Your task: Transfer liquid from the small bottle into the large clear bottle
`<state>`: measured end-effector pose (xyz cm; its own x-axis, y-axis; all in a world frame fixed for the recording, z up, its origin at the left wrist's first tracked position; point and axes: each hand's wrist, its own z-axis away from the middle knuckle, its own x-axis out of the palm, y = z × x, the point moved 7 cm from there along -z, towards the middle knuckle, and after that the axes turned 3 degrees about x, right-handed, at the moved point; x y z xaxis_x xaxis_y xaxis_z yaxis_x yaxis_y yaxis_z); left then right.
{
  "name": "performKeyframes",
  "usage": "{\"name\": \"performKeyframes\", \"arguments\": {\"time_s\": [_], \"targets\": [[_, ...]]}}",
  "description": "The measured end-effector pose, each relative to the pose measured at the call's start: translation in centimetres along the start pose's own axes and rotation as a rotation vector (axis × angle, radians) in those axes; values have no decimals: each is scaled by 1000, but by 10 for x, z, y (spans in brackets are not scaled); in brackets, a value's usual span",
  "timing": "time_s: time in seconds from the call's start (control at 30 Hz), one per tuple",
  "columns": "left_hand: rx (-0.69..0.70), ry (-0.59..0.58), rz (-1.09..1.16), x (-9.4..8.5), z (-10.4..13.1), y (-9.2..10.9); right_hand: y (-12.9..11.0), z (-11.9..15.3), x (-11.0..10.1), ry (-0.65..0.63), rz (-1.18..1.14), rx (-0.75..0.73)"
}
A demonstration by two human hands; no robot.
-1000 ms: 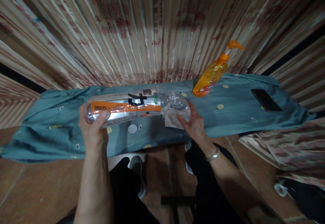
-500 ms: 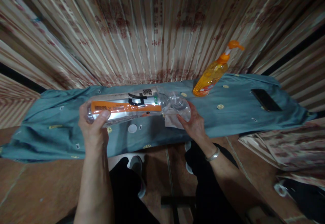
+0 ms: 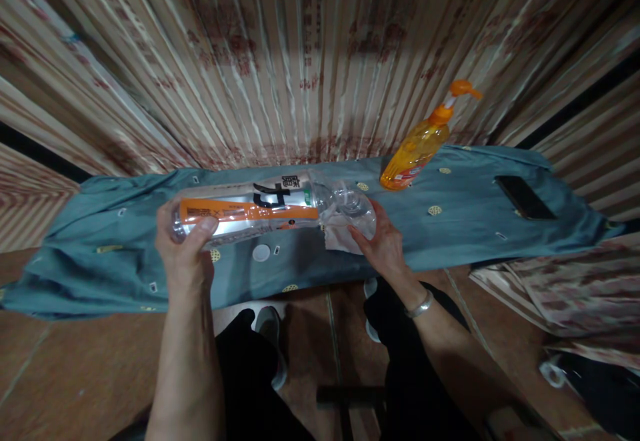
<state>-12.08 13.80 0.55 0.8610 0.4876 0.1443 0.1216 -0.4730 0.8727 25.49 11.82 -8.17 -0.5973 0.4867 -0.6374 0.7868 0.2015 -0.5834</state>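
Observation:
In the head view, my left hand (image 3: pixel 187 234) is wrapped round the base of a clear plastic bottle (image 3: pixel 250 207) with an orange and silver label. The bottle lies nearly level above the cloth, its neck pointing right. My right hand (image 3: pixel 383 241) grips a small clear plastic container (image 3: pixel 357 207), perhaps a cup, which meets the bottle's neck. Whether the two are joined or only touching I cannot tell. A pale piece of paper or tissue (image 3: pixel 343 235) shows just below the container. On the cloth in front of the bottle is a white round disc (image 3: pixel 261 253), perhaps a cap.
A patterned green-blue cloth (image 3: pixel 450 227) covers the narrow table. Upon it, to the right, stand an orange pump bottle (image 3: pixel 415 151) and, farther right, a dark phone (image 3: pixel 525 196) lying flat. Striped curtains (image 3: pixel 300 61) hang close behind the table.

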Motion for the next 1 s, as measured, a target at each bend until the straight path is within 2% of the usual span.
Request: {"name": "performKeyframes", "arguments": {"time_s": [1.0], "targets": [[1, -6, -33, -1, 0, -5, 0, 0, 0, 1, -4, 8]]}}
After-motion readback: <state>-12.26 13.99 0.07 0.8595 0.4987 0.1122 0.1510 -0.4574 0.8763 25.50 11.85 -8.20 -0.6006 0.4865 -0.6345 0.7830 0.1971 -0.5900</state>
